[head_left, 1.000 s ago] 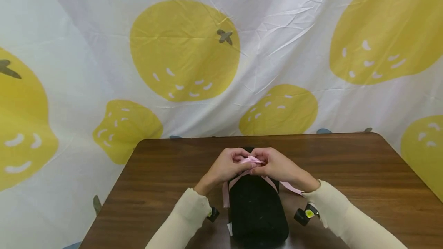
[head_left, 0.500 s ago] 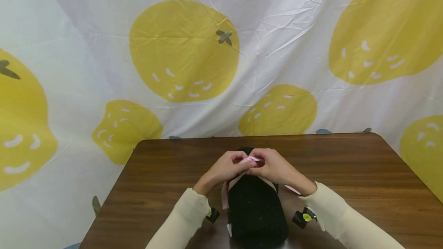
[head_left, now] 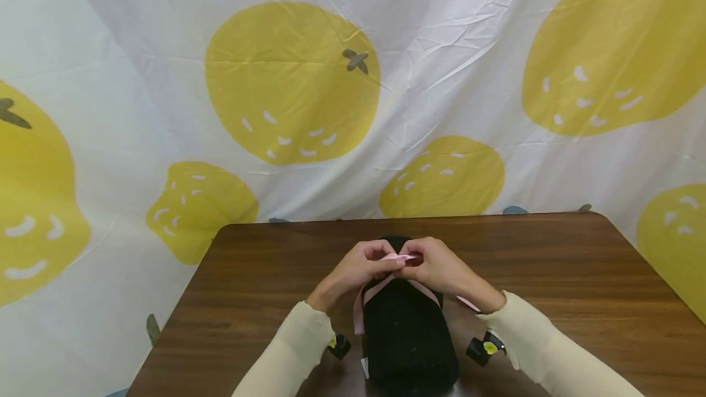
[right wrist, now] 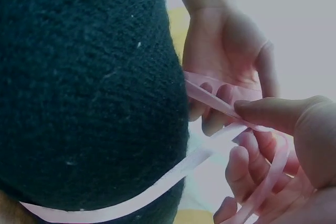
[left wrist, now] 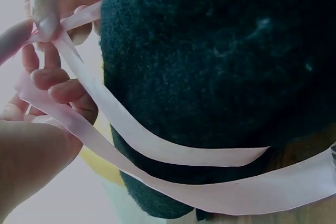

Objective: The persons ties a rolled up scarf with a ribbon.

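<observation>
A black, fuzzy, round-ended soft object lies lengthwise on the table. Pink ribbon passes around it, and its strands cross just off its far end. My left hand pinches the ribbon there between thumb and fingers. Facing it, my right hand grips ribbon too, its thumb pressing on the crossing strands in the right wrist view. A loop of ribbon curves down across the right fingers. One ribbon tail hangs by the object's left side. The fingertips of both hands nearly meet over the crossing, hiding part of it.
The brown wooden table extends to both sides of the object. Behind it hangs a white cloth printed with yellow fruit. A small white tag sticks out from the object's left side.
Both hands have shifted slightly, staying together at the ribbon. The bit of ribbon between the fingers looks flatter and narrower, and less of the tail at right shows. The black object has barely moved.
</observation>
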`<state>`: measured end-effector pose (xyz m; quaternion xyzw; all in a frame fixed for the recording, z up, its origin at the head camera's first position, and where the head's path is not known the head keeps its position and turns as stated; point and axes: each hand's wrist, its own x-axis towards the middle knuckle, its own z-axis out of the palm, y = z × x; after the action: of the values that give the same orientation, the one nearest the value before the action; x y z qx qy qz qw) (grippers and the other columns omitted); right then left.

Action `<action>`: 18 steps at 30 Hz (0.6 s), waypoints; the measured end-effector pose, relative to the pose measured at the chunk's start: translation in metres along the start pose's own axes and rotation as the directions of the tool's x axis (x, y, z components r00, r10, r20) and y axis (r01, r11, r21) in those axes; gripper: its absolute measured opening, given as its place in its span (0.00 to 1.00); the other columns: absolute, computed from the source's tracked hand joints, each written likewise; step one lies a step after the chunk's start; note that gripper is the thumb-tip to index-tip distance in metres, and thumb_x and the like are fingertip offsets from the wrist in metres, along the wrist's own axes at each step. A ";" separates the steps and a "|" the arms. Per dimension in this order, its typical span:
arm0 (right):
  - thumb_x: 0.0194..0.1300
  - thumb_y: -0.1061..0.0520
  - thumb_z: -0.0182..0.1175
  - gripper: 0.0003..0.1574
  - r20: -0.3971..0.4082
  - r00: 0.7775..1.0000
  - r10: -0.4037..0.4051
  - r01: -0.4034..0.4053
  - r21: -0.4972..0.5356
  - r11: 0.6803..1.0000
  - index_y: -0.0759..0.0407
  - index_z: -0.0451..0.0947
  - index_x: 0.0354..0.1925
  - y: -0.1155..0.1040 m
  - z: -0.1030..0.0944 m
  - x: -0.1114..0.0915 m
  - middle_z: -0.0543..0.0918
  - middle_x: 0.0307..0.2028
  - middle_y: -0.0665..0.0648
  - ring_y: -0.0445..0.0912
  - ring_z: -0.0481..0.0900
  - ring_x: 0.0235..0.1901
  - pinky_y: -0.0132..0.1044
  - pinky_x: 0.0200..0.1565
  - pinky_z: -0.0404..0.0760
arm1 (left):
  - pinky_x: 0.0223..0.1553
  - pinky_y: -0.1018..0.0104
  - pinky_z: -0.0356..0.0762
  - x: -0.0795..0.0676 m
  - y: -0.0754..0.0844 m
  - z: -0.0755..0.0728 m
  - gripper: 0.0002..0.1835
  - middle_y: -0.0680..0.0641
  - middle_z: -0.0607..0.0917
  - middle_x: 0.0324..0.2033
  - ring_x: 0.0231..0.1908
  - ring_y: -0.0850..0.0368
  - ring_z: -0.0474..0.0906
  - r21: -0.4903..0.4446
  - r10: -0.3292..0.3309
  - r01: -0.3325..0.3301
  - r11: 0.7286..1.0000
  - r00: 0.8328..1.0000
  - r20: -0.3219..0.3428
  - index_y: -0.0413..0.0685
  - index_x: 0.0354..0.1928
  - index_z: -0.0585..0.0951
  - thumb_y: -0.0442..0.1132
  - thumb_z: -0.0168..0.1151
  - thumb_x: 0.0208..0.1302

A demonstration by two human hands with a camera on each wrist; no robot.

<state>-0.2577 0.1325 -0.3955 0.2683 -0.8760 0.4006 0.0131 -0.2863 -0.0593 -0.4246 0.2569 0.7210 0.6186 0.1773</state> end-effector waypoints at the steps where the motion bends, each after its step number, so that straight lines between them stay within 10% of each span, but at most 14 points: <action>1: 0.54 0.56 0.68 0.07 0.003 1.000 0.007 -0.007 -0.001 1.000 0.53 0.78 0.27 0.000 0.000 0.000 0.74 0.21 0.46 0.38 0.70 0.22 0.30 0.25 0.71 | 0.27 0.69 0.67 0.000 0.000 0.000 0.11 0.50 0.76 0.23 0.24 0.59 0.69 -0.019 0.003 -0.003 1.000 1.000 -0.002 0.44 0.32 0.79 0.46 0.64 0.59; 18: 0.53 0.61 0.65 0.05 0.058 0.994 0.095 -0.098 0.055 0.994 0.55 0.77 0.26 0.000 0.002 -0.004 0.70 0.19 0.46 0.39 0.68 0.22 0.29 0.24 0.67 | 0.31 0.70 0.73 -0.002 -0.003 0.000 0.06 0.53 0.82 0.25 0.27 0.61 0.73 -0.150 0.018 -0.013 0.989 0.999 0.034 0.36 0.38 0.76 0.33 0.58 0.63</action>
<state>-0.2540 0.1326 -0.3977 0.2367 -0.8761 0.4183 -0.0383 -0.2852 -0.0605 -0.4276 0.2591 0.6673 0.6678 0.2040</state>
